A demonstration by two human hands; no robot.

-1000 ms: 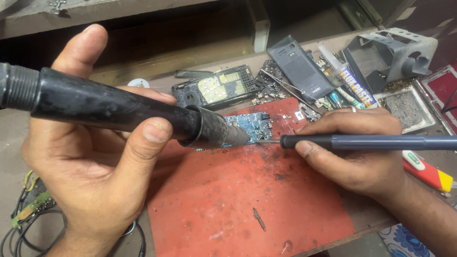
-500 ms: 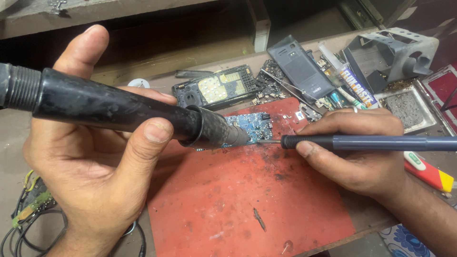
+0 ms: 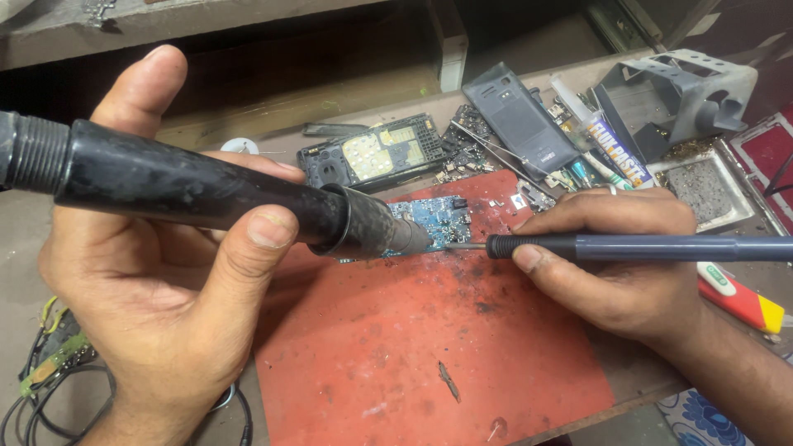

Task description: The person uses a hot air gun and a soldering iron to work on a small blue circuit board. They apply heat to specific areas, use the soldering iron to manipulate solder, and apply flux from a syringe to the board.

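My left hand grips a thick black hot-air wand, its nozzle pointing right onto a small blue circuit board. The board lies at the top of a worn red mat. My right hand holds a slim dark grey soldering iron like a pen, its metal tip touching the board's right lower edge, right beside the nozzle. The wand hides the board's left part.
Behind the mat lie an opened phone body, a dark grey phone back cover, tweezers, a paste tube and small parts. A grey metal stand is at the back right. A red-yellow tool lies right; wires left.
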